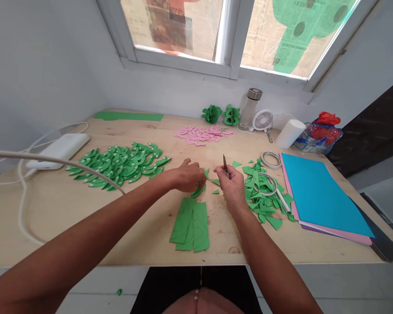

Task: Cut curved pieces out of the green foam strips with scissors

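Pink top (201,304) closest, below mid near edge of tabletop (134,240); green paper rectangles (200,226) w/ drawn curves lie flat just in from that edge, approx mid. Just beyond them L hand (190,176) has fingers bent down over cut green pc (199,191), can't tell if gripped or only touched. R hand (233,187) is closed around scissors (225,163), blades pointing to far edge. Green scraps (275,223) heaped right of R hand, 1 of 2 white rings (271,160) on top, other just beside; stack of colored sheets (327,196) runs along right edge, blue on top. Toward left edge, big pile of curved green pcs (118,168) w/ white marks, then white box (62,150) w/ cables. Pink cutouts (196,134) spread nr mid far edge; behind/right: 2 green paper ornaments (212,114), bottle (249,109), sm. white fan (262,119). Green strip (127,116) in far L corner
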Demonstrator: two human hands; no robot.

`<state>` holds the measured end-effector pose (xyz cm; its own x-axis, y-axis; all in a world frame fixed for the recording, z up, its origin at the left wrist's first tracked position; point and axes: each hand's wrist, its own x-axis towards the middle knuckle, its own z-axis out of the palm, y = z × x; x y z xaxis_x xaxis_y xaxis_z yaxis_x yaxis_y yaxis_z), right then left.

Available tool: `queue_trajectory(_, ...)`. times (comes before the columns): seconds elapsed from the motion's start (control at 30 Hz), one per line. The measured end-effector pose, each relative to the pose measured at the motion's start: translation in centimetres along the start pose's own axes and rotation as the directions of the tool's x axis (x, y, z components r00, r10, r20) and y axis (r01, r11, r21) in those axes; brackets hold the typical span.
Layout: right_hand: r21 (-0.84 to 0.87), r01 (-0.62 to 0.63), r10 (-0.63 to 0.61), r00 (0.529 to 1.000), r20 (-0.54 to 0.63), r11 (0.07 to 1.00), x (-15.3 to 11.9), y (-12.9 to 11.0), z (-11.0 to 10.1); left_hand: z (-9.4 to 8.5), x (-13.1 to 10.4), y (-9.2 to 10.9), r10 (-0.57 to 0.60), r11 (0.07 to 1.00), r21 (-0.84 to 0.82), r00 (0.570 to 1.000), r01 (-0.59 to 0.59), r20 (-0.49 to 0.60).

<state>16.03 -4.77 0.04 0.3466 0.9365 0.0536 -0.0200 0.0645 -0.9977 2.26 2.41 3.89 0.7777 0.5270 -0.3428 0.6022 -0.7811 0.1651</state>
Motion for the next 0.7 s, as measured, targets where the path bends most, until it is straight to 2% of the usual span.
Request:
queue_trajectory(0.17,-0.098,-0.022,0.017,0.999,-0.045,0.995,1.0,0.6,-0.5,0.8,-0.6,-0.6,-0.008,0.996,-0.090,0.971,-0.014,-0.240)
queue_trajectory(0.23,-0.197,-0.006,0.002,1.000,-0.020,0.980,1.4,0.8,-0.9,1.6,-1.2,-0.9,-0.078,0.986,-0.163,0.936,0.022,-0.344)
queue_trajectory(0.3,-0.370,0.031,-0.015,0.999,0.045,0.928,1.6,0.9,-1.3,2.7,-2.1,-0.9,-0.174,0.957,-0.286,0.895,0.055,-0.410)
queue_trajectory(0.37,-0.595,0.080,-0.018,0.994,0.109,0.800,1.6,0.9,-1.5,4.0,-3.2,-0.7,-0.284,0.899,-0.431,0.852,0.077,-0.440)
queue_trajectory(0.47,-0.853,0.135,0.035,0.984,0.177,0.505,1.3,0.9,-1.4,6.1,-5.1,0.1,-0.413,0.809,-0.580,0.798,0.099,-0.439)
queue_trajectory(0.53,-0.930,0.164,0.101,0.973,0.207,0.329,1.0,0.9,-1.2,7.3,-6.1,0.8,-0.458,0.761,-0.641,0.780,0.096,-0.426)
queue_trajectory(0.6,-0.963,0.186,0.149,0.965,0.217,0.195,0.7,0.8,-1.0,8.1,-6.7,1.5,-0.489,0.738,-0.667,0.764,0.104,-0.422)
queue_trajectory(0.7,-0.980,0.183,0.146,0.970,0.192,0.073,0.5,0.6,-1.0,8.9,-7.2,2.2,-0.518,0.743,-0.654,0.739,0.141,-0.430)
